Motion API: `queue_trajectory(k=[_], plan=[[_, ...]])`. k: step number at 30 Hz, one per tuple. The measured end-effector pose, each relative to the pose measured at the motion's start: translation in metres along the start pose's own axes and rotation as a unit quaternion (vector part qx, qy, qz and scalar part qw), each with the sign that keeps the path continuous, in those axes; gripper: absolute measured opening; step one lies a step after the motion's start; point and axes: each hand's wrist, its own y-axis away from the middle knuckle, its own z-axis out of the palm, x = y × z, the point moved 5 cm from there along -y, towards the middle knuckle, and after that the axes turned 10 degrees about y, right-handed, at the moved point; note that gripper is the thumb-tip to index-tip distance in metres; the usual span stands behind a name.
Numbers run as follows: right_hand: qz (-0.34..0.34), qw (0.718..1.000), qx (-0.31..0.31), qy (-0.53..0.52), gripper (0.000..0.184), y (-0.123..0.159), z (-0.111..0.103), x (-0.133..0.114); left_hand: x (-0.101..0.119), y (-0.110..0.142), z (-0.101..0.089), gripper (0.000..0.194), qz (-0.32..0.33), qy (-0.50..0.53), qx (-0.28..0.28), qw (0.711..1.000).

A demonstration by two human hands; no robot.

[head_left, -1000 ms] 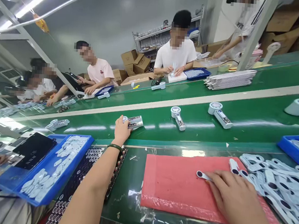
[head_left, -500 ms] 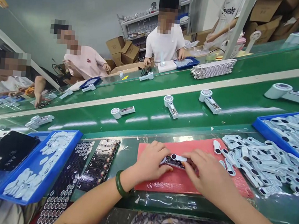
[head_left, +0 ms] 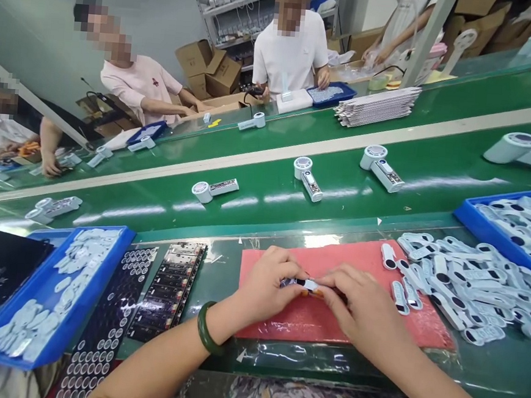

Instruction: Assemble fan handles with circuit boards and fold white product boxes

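Note:
My left hand (head_left: 263, 288) and my right hand (head_left: 361, 301) meet over a red sheet (head_left: 274, 325). Between them is a small handheld fan (head_left: 288, 282), mostly hidden by the fingers of my left hand, which are closed on it. A light-blue cover strip (head_left: 309, 284) with a dark oval window lies along its handle. The thumb and fingers of my right hand pinch this strip at its right end, against the handle. Loose cover strips (head_left: 400, 297) lie at the sheet's right edge, beside a large heap of the same strips (head_left: 456, 281).
Handheld fans with bare circuit boards (head_left: 310, 181) lie along the green belt (head_left: 255, 216). On my left are a circuit board panel (head_left: 166, 295), a black sheet of round stickers (head_left: 103, 327) and a blue tray (head_left: 77, 307). Another blue tray (head_left: 469, 212) stands right. Co-workers (head_left: 289, 47) sit opposite.
My left hand has come back from the belt to the red sheet, leaving a fan on the belt. Both hands have come together on a fan, and the cover strip now lies lower along its handle.

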Motion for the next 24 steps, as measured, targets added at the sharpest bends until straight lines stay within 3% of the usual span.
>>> queue_trajectory(k=[4,7,10,15,19,24], plan=[[0.039,0.993,0.012,-0.113,0.018,-0.005,0.01,0.013,0.001,-0.001,-0.001,0.008,0.007,-0.017,-0.001,1.0],[0.053,0.985,-0.027,-0.163,0.012,-0.001,0.015,0.017,0.009,0.006,-0.001,0.013,0.039,-0.03,-0.014,0.999],[0.047,0.988,-0.062,-0.13,0.018,0.009,0.016,0.014,0.018,0.022,0.003,0.018,0.052,-0.051,-0.011,0.997],[-0.008,0.996,-0.077,-0.033,0.029,0.02,0.018,0.0,0.024,0.046,0.015,0.024,0.032,-0.118,0.053,0.991],[-0.02,0.998,-0.066,-0.004,0.028,0.018,0.019,-0.001,0.027,0.047,0.022,0.018,0.05,-0.123,0.071,0.989],[-0.075,0.995,-0.063,-0.034,0.035,0.021,0.017,-0.001,0.03,0.043,0.019,0.02,0.052,-0.145,0.044,0.987]])
